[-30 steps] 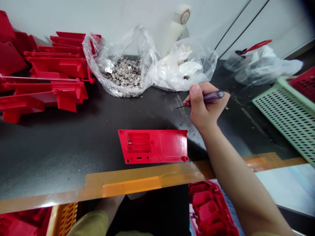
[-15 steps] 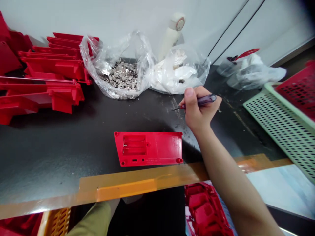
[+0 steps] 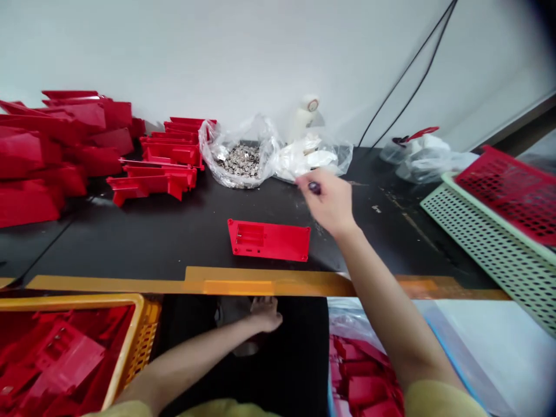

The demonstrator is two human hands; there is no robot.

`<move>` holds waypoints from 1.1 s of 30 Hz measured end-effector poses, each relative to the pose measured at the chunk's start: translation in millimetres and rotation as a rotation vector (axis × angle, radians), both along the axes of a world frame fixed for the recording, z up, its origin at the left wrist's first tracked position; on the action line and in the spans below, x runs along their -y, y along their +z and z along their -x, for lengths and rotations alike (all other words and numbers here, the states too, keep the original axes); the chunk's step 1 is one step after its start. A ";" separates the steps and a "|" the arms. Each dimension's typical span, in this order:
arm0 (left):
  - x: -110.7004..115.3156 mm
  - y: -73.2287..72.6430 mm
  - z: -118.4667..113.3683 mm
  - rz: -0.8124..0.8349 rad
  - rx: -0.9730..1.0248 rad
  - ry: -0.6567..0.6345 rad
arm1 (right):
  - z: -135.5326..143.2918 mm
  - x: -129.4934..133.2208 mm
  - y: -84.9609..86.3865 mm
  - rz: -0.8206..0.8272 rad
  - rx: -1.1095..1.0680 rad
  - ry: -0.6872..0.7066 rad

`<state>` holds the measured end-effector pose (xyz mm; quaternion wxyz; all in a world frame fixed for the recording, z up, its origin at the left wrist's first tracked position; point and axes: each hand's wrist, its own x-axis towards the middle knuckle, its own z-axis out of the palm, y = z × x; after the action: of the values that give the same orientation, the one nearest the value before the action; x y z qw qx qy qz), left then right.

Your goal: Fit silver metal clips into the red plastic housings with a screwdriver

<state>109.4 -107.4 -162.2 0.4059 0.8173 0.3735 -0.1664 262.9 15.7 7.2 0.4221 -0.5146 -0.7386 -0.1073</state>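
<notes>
On the dark table lies a red plastic housing [image 3: 286, 242], its three-slot battery compartment facing up at the left end. Above its right end, my right hand [image 3: 330, 200] is closed around a small screwdriver [image 3: 314, 187]. Only the dark purple handle end shows clearly; the thin shaft is hidden or blurred. My left hand [image 3: 266, 315] is below the table's front edge, over my lap, apart from the housing. Its fingers look loosely extended with nothing visible in them, though they are dim and partly blurred.
A plastic bag of small metal contacts [image 3: 243, 160] and a bag of white material [image 3: 304, 156] stand behind. Red housings [image 3: 165, 153] are stacked left. A yellow crate [image 3: 139, 324] sits lower left. Green basket [image 3: 486, 237] is right, and a bag of red parts [image 3: 369, 376] is below.
The view has tilted up and widened. My left hand and forearm have come into sight below the table edge. My right hand has turned, still holding the screwdriver; the housing remains on the table.
</notes>
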 end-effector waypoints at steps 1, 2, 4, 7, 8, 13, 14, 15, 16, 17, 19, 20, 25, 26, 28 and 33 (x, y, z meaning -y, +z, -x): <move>7.2 12.6 1.4 -0.008 0.001 -0.052 | 5.8 10.8 3.5 0.087 0.071 0.062; 15.0 28.0 4.5 -0.007 0.011 -0.120 | 12.2 22.8 5.2 0.178 0.147 0.122; 29.1 67.6 17.0 0.012 0.077 -0.271 | 25.0 47.4 2.8 0.328 0.290 0.209; 33.7 135.6 51.9 0.020 0.379 -0.391 | 38.4 74.6 -10.1 0.446 0.420 0.254; 28.4 154.8 66.0 0.020 0.511 -0.370 | 40.5 79.4 -14.2 0.461 0.434 0.245; -38.2 184.3 125.7 -0.513 0.778 0.264 | 36.4 75.2 -9.7 0.515 0.390 0.241; -52.6 179.2 132.5 -0.568 0.785 0.345 | 33.9 71.0 -3.9 0.540 0.369 0.243; -64.7 172.7 137.3 -0.571 0.788 0.376 | 31.3 66.3 2.6 0.571 0.346 0.250; -74.0 165.6 140.2 -0.558 0.786 0.387 | 28.8 61.2 9.2 0.609 0.324 0.266; -80.2 158.5 141.6 -0.522 0.783 0.391 | 26.6 55.8 15.2 0.655 0.307 0.294; -84.2 145.6 140.8 -0.425 0.776 0.380 | 23.3 44.4 24.1 0.754 0.289 0.369; -83.4 139.7 139.3 -0.380 0.772 0.377 | 22.5 38.3 26.4 0.801 0.289 0.404; -77.4 114.9 132.1 -0.321 0.709 0.452 | 27.5 5.2 20.9 0.949 0.314 0.504; -77.7 111.5 131.7 -0.333 0.683 0.484 | 30.4 -1.8 17.9 0.957 0.316 0.519; -78.4 107.6 132.0 -0.367 0.617 0.558 | 38.0 -15.5 11.5 0.942 0.317 0.544; -65.9 112.6 134.9 -0.462 0.421 0.681 | 65.9 -34.2 -2.1 0.648 0.212 0.457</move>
<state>-25.5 -41.5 -49.6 0.3115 0.7333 0.5574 0.2335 197.0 49.9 5.1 0.1725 -0.4299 -0.8688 0.1750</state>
